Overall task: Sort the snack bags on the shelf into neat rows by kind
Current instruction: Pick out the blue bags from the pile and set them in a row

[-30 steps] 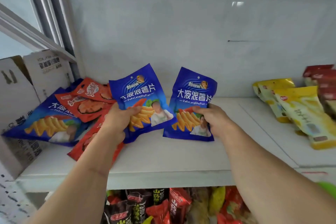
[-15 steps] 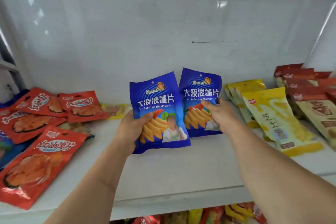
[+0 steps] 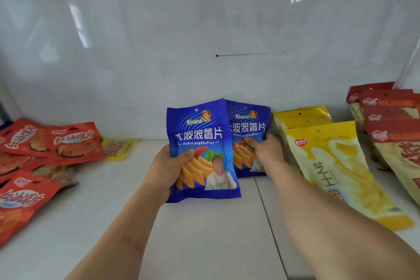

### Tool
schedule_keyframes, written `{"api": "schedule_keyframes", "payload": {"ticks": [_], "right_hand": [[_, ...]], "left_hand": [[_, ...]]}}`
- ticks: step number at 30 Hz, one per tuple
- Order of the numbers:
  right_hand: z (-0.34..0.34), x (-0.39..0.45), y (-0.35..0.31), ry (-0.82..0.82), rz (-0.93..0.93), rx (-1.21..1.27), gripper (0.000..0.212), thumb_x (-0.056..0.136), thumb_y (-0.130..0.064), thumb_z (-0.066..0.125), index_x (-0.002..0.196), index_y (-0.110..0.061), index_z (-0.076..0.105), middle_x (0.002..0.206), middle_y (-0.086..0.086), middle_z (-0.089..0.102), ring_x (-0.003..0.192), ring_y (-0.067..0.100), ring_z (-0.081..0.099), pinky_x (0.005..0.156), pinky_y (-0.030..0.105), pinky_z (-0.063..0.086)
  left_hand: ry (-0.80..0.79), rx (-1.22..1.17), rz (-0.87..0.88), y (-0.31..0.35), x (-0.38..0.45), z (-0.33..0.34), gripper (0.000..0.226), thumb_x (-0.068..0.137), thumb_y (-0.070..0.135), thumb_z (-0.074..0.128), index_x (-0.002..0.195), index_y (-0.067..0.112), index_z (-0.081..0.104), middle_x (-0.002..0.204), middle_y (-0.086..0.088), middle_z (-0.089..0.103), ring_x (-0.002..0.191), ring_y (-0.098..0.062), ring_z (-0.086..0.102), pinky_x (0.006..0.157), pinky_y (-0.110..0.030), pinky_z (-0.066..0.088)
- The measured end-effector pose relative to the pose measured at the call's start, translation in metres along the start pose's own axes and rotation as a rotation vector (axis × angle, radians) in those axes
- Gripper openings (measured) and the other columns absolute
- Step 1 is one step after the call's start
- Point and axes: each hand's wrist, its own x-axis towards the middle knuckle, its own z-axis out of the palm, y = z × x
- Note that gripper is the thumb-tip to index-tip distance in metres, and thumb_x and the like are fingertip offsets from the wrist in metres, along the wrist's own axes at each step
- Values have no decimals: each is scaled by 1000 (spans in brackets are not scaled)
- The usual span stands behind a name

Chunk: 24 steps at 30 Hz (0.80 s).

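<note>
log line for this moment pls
left hand grips blue bag | right hand grips second blue bag | beside yellow bags

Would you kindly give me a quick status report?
Left hand holds one blue bag. Right hand holds second blue bag. Yellow bags close beside.

**Packet print, read off the shelf**

Front blue bag (image 3: 202,143) reads "大波浪薯片", with "DaBoLangShuPian" beneath. The second blue bag (image 3: 248,127) behind it carries the same print, its first character covered. Red bags (image 3: 75,141) on the left say "红油馍片". The yellow bag (image 3: 336,166) shows "芝士"; the rest is unclear.
</note>
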Motion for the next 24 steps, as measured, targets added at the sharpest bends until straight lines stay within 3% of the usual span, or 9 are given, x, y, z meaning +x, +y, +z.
{"api": "schedule_keyframes", "payload": {"ticks": [5,8,11,13,15,18,22,24], "right_hand": [[8,17,4,21,15,-85,34,80,-40,80,102,-24,58,88,-9,64,86,18,67,80,43,56],[9,17,-2,54,44,-115,41,82,-50,74,106,-21,55,96,-5,66,83,16,64,70,35,54],[5,14,-16,90,83,-174,49,93,-64,47,109,-18,54,95,-3,64,71,9,59,54,22,40],[1,10,-25,84,117,-241,58,97,-67,28,107,-16,54,90,-1,61,66,8,54,53,23,35],[-1,3,-31,56,133,-295,69,95,-71,18,110,-14,54,96,2,62,74,14,57,59,26,38],[-6,-13,-30,24,136,-297,78,90,-78,20,118,-13,53,101,1,62,78,13,57,54,23,36],[-11,-33,-19,-25,103,-257,67,87,-78,34,111,-18,53,89,-6,68,73,6,65,57,23,47],[-13,-35,-14,-57,105,-257,63,88,-75,39,116,-19,52,98,-1,71,77,13,69,64,29,55]], "left_hand": [[16,34,-23,2,10,8,31,89,32,73,115,21,61,104,-1,77,92,-21,75,85,-48,60],[-21,69,-28,3,13,13,26,94,30,67,117,18,61,107,-2,75,96,-23,73,90,-49,58],[-65,65,-65,2,13,21,24,97,28,64,118,18,61,107,-2,75,97,-23,73,91,-49,58],[-99,66,-77,1,13,30,22,97,28,63,117,18,61,106,-2,75,96,-22,73,90,-47,59],[-106,86,-94,-3,14,41,23,97,28,64,117,18,60,107,-2,74,97,-22,72,89,-46,59],[-89,129,-109,-12,15,60,25,96,28,65,117,16,59,108,-4,72,97,-23,70,90,-46,58],[-42,221,-43,-20,15,82,17,93,32,68,101,23,56,100,1,71,84,-14,68,67,-32,56],[-28,315,-8,-22,15,90,21,92,35,67,105,24,56,106,-2,70,96,-21,67,81,-40,58]]}}
